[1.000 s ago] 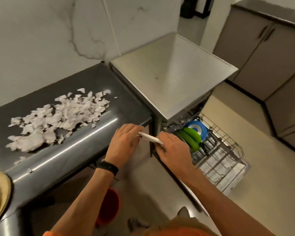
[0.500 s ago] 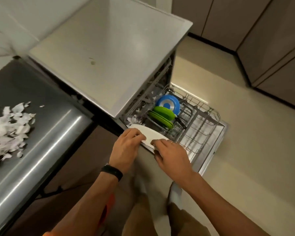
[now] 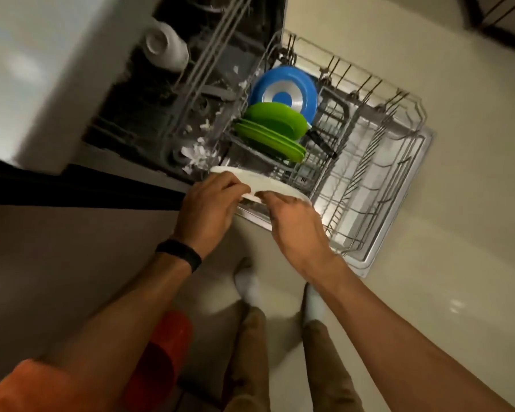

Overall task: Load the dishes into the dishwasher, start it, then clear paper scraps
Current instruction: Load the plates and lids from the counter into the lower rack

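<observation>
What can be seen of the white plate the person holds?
The white plate is a plain, smooth, shallow dish, seen almost edge-on and slightly tilted. The left hand and right hand both grip its near rim. It hangs over the near corner of the pulled-out rack, before the green plates; whether it touches the rack is unclear.

Arms extended forward; left grip (image 3: 211,203), right grip (image 3: 293,224) side by side, fingers curled, pinching.
</observation>
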